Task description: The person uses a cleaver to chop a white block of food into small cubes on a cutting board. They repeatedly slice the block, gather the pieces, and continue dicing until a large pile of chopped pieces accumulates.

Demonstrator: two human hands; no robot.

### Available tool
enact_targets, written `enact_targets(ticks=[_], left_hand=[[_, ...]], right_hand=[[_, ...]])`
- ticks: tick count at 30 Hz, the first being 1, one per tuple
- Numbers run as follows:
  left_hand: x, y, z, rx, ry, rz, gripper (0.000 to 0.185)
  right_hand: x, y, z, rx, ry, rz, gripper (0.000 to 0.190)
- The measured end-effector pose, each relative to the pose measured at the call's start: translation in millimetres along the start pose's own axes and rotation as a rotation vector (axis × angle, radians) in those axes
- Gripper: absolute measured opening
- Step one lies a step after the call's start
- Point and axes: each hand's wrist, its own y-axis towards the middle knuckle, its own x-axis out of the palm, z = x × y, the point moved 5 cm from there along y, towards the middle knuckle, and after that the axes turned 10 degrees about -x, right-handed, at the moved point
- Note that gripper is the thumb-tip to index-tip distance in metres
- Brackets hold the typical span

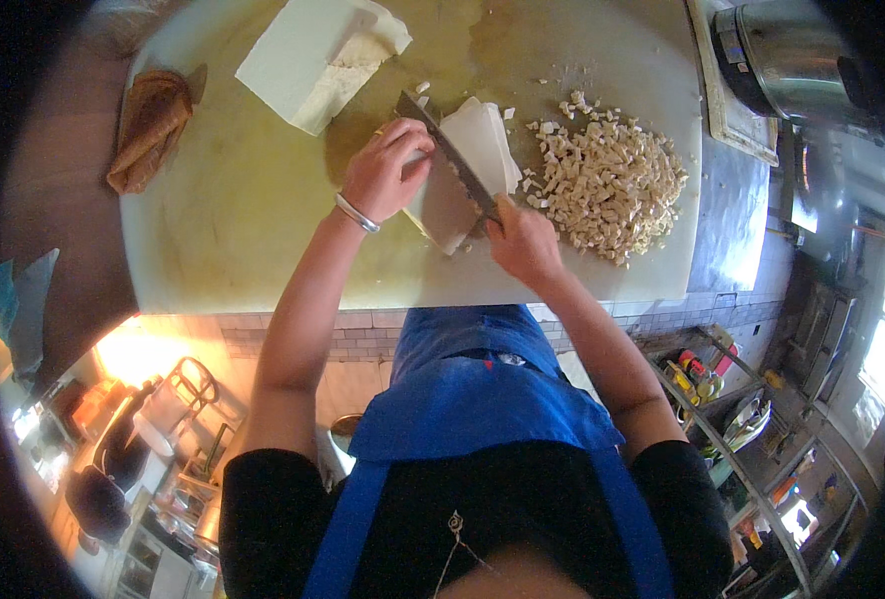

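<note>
In my right hand is the handle of a kitchen knife, its long dark blade seen nearly edge-on and slanting up to the left. The blade stands against a white slab that looks like firm tofu. Curled fingers of my left hand rest on this slab, left of the blade; a ring and a silver bangle are on that side. Thin white slices lean together just right of the knife. Farther right lies a heap of small pale cubes.
A larger white block with a broken corner lies at the far left of the pale cutting board. A folded brown cloth lies at the board's left edge. A metal pot stands at the far right. Another person is at lower left.
</note>
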Motion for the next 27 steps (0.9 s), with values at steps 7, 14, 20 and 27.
enact_targets(ticks=[7,14,20,27], left_hand=[[-1.5,2.2,-2.8,0.003,-0.105,-0.004,0.017],[-4.5,-1.9,0.5,-0.006,-0.017,0.013,0.023],[-1.7,-1.2,-2.5,0.011,-0.004,0.019,0.023],[-1.7,-0.6,-2.8,0.03,-0.007,0.042,0.022]], right_hand=[[-34.7,27.3,53.7,0.364,0.753,-0.326,0.033],[-83.5,6.5,-23.2,0.019,0.107,0.017,0.029],[-87.9,-2.7,-43.0,0.064,0.031,-0.015,0.025],[-72.7,-7.1,-39.1,0.103,0.015,-0.126,0.025]])
